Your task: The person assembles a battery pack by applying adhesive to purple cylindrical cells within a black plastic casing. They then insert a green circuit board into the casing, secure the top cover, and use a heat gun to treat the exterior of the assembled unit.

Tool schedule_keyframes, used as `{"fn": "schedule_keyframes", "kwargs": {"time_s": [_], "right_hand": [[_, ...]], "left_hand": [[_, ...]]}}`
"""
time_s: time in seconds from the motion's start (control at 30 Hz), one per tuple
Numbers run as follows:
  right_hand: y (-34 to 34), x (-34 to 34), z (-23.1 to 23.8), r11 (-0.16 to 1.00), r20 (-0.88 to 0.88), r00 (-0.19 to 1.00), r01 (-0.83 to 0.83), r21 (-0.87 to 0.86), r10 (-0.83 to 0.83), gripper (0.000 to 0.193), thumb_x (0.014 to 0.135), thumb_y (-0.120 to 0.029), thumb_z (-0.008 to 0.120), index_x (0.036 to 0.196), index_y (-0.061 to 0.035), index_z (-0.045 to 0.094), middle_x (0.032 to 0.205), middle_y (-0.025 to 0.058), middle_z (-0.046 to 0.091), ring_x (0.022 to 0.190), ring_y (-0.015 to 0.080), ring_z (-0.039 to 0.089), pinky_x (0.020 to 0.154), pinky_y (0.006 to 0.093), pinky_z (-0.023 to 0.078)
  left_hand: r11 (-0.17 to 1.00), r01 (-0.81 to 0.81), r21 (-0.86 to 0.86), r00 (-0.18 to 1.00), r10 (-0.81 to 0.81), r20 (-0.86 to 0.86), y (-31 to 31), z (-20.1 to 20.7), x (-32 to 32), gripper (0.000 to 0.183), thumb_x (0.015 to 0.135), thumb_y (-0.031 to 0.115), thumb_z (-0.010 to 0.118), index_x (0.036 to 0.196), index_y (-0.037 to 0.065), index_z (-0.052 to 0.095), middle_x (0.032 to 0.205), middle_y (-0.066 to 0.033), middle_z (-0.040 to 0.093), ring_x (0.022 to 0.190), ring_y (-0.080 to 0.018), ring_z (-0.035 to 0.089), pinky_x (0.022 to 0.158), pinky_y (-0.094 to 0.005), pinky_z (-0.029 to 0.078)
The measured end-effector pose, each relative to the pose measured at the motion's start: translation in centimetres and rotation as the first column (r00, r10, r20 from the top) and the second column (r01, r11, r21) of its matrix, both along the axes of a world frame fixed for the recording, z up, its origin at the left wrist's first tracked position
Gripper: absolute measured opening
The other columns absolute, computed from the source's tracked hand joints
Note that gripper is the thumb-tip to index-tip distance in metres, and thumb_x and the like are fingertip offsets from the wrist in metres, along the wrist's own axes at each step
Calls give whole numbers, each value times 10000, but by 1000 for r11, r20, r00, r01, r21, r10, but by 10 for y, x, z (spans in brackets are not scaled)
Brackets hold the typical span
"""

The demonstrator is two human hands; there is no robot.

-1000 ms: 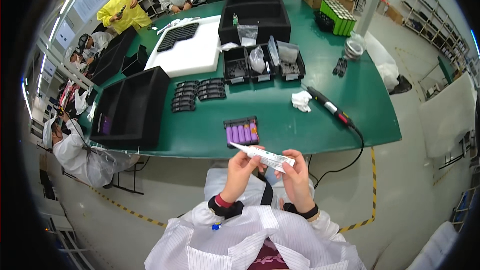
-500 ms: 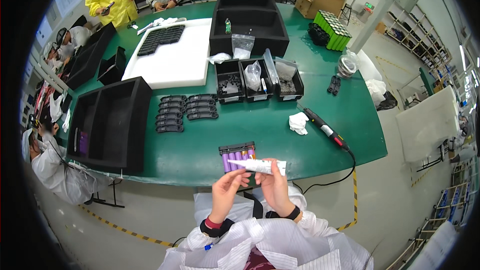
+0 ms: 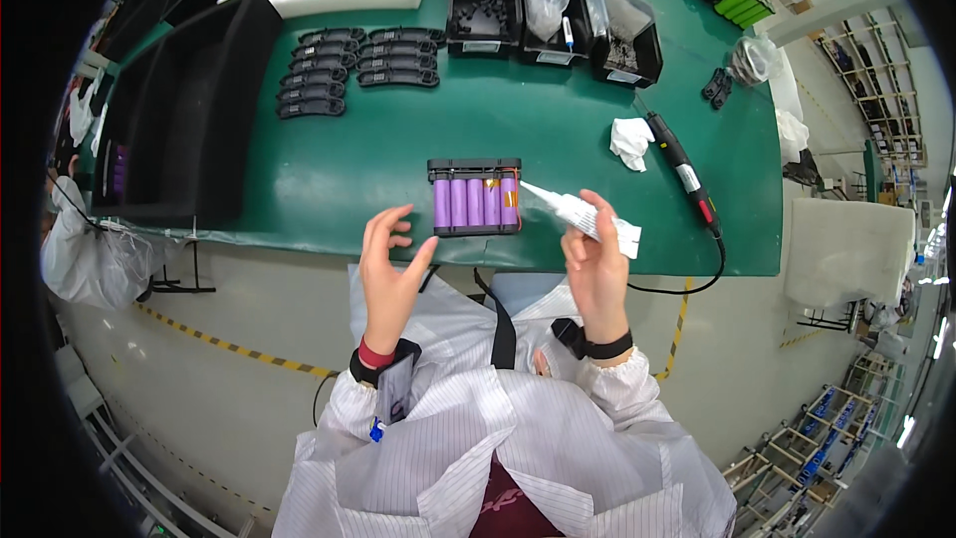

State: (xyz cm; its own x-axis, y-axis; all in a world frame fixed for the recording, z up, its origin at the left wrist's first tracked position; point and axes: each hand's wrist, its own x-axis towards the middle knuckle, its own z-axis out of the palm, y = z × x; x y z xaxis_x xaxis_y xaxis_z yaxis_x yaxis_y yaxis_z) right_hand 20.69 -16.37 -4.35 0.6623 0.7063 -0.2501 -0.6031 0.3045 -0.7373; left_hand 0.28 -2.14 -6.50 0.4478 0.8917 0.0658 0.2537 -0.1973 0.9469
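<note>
A white glue tube [image 3: 582, 214] with a long pointed nozzle is gripped in my right hand [image 3: 598, 264]. Its tip points left, close to the right end of a battery pack [image 3: 476, 201]. That pack has a row of purple cells between black end holders, with orange tape near its right side, and lies at the table's front edge. My left hand [image 3: 390, 274] is held just left of the pack with fingers spread and nothing in it. I cannot tell whether the nozzle touches the pack.
Black curved plastic parts [image 3: 311, 90] lie in two columns. Behind are black bins [image 3: 482, 20] of small parts. A black foam box [image 3: 189, 120] stands left. To the right lie a crumpled white wipe [image 3: 631, 142] and a corded pen-shaped tool [image 3: 685, 171], its cable hanging over the edge.
My left hand has let go of the tube's nozzle end and moved left, fingers opening. The right hand has carried the tube rightward, uncovering the battery pack. The view has tilted down.
</note>
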Motion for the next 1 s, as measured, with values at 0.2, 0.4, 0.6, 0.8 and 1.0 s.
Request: {"fn": "schedule_keyframes", "kwargs": {"time_s": [0.2,0.4,0.6,0.8,1.0], "right_hand": [[10,18,5,982,177,981,-40,-187,74,272,1014,-218,542,1149,18,533,800,132,654,570,173,616,501,285,499],[20,7,-4,912,324,935,0,-409,146,266,886,20,675,1119,34,545,804,134,647,578,139,600,514,253,469],[23,-3,-12,897,494,844,36,-440,209,402,757,134,767,1040,-4,517,893,130,611,565,99,567,503,239,455],[32,-8,-14,881,430,881,35,-472,195,355,831,99,697,1051,-28,449,843,151,615,506,144,581,456,249,460],[38,1,-13,905,69,997,0,-426,32,225,939,-68,628,1069,-42,446,755,134,612,430,179,538,377,274,431]], "left_hand": [[979,170,112,980,-157,-122,5,-4,32,843,675,187,880,1405,77,472,1423,-152,408,1293,-333,450,1059,-426,401],[979,152,136,986,-140,-95,14,-31,47,1045,580,328,938,1445,65,413,1461,-177,324,1298,-359,437,1064,-455,403],[968,172,180,972,-137,-193,8,-48,50,1109,555,440,928,1457,73,399,1482,-210,304,1303,-389,387,1031,-469,405],[965,157,210,972,-113,-205,12,-54,49,1055,584,495,896,1430,59,440,1460,-217,346,1280,-387,412,1017,-464,404],[974,144,172,982,-119,-146,13,-57,47,1090,572,493,905,1431,32,417,1472,-209,319,1281,-359,428,1033,-448,420]]}}
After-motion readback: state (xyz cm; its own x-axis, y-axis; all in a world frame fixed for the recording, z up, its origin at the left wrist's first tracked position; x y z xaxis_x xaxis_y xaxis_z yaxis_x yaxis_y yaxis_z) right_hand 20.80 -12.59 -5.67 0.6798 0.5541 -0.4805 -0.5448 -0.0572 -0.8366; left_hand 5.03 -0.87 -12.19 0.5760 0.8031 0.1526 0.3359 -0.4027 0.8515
